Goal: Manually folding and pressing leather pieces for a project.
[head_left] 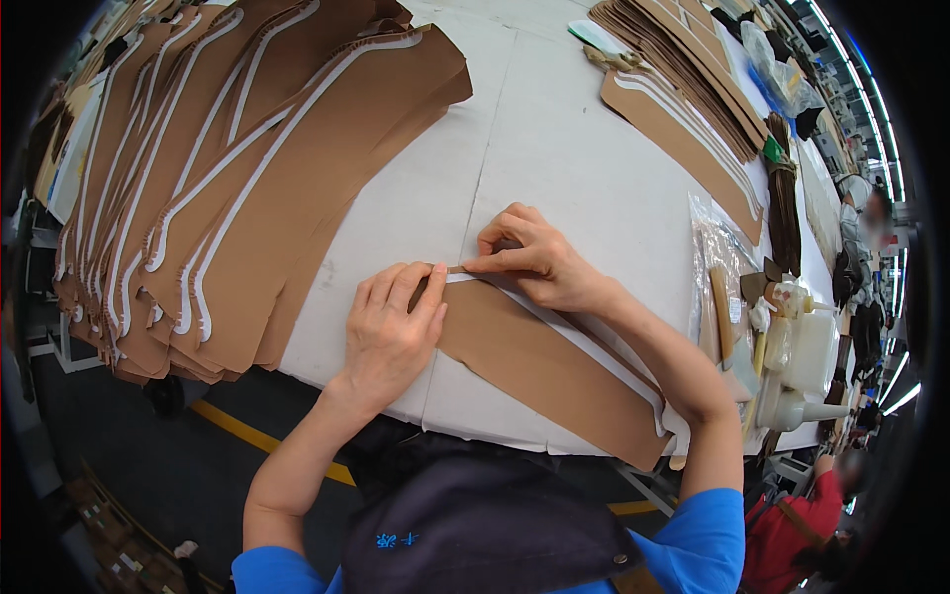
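At nine o'clock a fanned stack of brown pieces [247,188] already carries white strip. The brown piece [539,366] at centre seems nearly edged (only the end at its ten o'clock tip is being handled). The left hand [389,332] lies flat, pinning it. The right hand [529,259] pinches the white strip [594,348] there.

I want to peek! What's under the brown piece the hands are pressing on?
Under the long brown leather-like piece lies the white table. The left hand and right hand rest on its top end. Anything directly beneath it is covered.
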Available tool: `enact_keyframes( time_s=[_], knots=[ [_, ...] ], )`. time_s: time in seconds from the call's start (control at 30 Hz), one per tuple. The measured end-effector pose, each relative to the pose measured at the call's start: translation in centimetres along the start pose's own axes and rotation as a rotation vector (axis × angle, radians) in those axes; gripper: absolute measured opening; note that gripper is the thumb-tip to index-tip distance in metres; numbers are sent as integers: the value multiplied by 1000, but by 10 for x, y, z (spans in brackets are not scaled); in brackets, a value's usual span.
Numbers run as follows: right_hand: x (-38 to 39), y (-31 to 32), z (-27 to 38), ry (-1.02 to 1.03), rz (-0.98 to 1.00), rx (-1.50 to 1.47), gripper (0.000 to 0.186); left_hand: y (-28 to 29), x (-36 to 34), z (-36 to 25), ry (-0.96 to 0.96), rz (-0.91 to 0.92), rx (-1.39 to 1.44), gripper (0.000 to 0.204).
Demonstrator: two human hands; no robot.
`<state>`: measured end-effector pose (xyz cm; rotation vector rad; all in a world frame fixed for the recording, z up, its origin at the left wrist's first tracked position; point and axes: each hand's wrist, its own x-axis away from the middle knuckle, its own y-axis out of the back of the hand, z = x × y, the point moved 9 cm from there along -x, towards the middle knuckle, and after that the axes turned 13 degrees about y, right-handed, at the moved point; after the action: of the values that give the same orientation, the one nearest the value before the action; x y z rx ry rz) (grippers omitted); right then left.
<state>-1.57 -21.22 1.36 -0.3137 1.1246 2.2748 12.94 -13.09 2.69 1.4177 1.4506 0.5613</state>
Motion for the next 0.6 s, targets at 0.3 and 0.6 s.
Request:
enact_keyframes(
  time_s=[0.3, 0.6],
  knots=[
    [-12, -22, 32, 201, 84, 311, 53, 6, -3, -2, 0, 2, 30, 41],
    [88, 83, 61, -278, -262, 461, 46, 3, -19, 30, 222, 66, 287, 20]
  ],
)
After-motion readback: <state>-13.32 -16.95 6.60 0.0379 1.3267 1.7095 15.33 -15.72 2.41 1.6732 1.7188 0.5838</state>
